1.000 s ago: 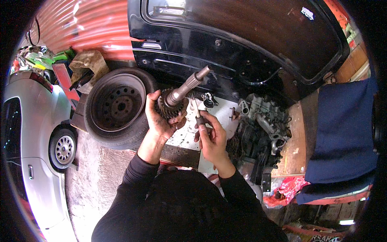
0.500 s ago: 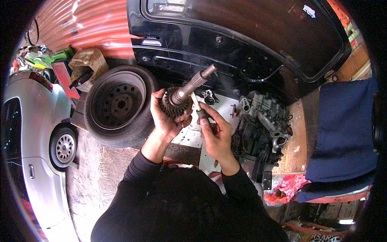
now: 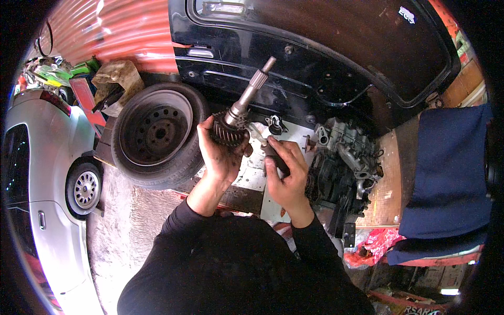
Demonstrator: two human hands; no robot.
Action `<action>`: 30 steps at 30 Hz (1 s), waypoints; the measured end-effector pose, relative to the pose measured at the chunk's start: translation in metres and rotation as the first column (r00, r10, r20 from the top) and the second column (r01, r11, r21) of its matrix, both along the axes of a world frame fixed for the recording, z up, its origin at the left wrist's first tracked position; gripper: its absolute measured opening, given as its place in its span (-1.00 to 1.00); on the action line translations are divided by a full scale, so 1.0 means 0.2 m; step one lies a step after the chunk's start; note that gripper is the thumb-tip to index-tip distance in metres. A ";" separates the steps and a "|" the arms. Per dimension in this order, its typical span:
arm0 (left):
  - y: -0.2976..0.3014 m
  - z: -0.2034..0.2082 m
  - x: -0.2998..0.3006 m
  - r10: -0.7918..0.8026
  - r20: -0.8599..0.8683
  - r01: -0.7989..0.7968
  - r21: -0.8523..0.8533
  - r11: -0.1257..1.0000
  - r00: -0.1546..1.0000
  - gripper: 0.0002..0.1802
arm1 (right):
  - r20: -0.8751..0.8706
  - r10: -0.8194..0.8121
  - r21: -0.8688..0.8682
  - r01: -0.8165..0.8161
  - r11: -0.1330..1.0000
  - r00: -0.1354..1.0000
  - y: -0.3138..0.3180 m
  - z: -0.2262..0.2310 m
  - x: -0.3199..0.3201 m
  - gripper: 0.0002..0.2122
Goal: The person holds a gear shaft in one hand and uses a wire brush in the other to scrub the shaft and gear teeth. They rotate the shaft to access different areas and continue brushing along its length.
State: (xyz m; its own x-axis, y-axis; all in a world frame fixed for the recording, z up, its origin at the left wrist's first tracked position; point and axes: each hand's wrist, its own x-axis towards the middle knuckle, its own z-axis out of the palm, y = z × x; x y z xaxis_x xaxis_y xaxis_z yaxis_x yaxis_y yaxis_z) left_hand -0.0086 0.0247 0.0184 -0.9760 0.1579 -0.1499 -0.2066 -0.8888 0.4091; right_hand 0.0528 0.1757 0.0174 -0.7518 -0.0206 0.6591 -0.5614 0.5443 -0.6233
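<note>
My left hand [image 3: 217, 159] is closed round the toothed end of a metal gear shaft [image 3: 242, 103]. Its splined, narrow end points up and slightly right, away from me. The dark helical gear [image 3: 229, 136] sits against my fingers and palm. In my right hand [image 3: 290, 177] is a dark-handled tool [image 3: 276, 160], pinched between thumb and fingers. The tool's pale front part reaches toward the shaft just above the gear. Whether its tip touches the metal is hard to see, and its exact kind is unclear.
A tyre on a steel wheel [image 3: 160, 131] lies at the left, with a silver car [image 3: 50, 173] beyond. An engine block [image 3: 346, 163] stands right of my hands on the bench. A black vehicle door panel [image 3: 294, 68] leans behind. Dark blue cloth [image 3: 446, 173] hangs at the far right.
The gear shaft has tilted more upright, its splined end swinging up and slightly left. My right hand has shifted slightly, and its tool now lies at a different angle.
</note>
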 end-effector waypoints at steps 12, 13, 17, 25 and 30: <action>0.01 -0.01 0.02 0.116 -0.075 -0.124 -0.101 0.987 0.990 -0.42 | -0.056 0.007 -0.012 -0.007 1.000 0.998 0.02 -0.02 -0.05 -0.68; 0.00 -0.01 0.02 0.091 -0.080 -0.099 -0.111 0.989 0.993 -0.42 | 0.006 -0.037 -0.025 0.037 0.999 0.999 0.05 -0.05 -0.07 -0.68; -0.02 -0.07 0.00 0.033 -0.149 -0.059 -0.173 0.983 0.988 -0.39 | -0.097 -0.063 -0.026 0.060 0.998 0.993 0.09 -0.08 -0.06 -0.70; 0.01 -0.12 0.02 -0.033 -0.197 -0.009 -0.209 0.978 0.980 -0.29 | -0.038 -0.091 -0.059 0.088 0.994 0.995 0.09 -0.13 -0.09 -0.70; -0.01 -0.13 -0.01 -0.057 -0.196 0.012 -0.224 0.975 0.979 -0.27 | -0.164 -0.068 -0.027 0.064 0.998 0.984 0.08 -0.09 -0.04 -0.67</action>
